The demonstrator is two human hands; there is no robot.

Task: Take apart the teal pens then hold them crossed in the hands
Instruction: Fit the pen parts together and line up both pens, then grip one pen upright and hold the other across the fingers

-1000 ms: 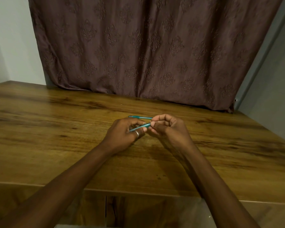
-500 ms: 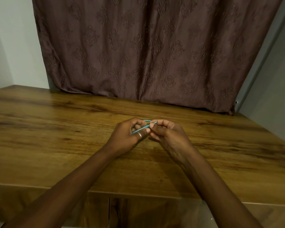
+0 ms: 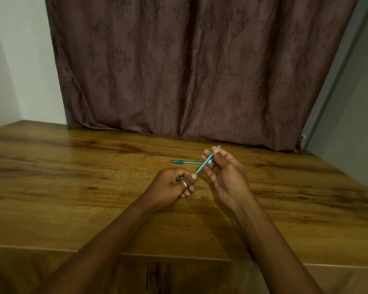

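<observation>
Two thin teal pens cross above the wooden table. The slanted teal pen runs from my left hand's fingertips up to my right hand's fingers. My left hand, with a ring on one finger, is curled and pinches the pen's lower end. My right hand, palm turned towards me, grips its upper part. The second teal pen lies level and points left, and its right end disappears behind the slanted pen and my right fingers. I cannot tell whether that hand holds it or it rests on the table.
A brown patterned curtain hangs behind the table's far edge. Pale walls stand to the left and right. The table's front edge runs across near my forearms.
My hands have moved apart and my right hand has risen and turned palm up. The pens, close together before, now show as a cross. The camera has tilted upward.
</observation>
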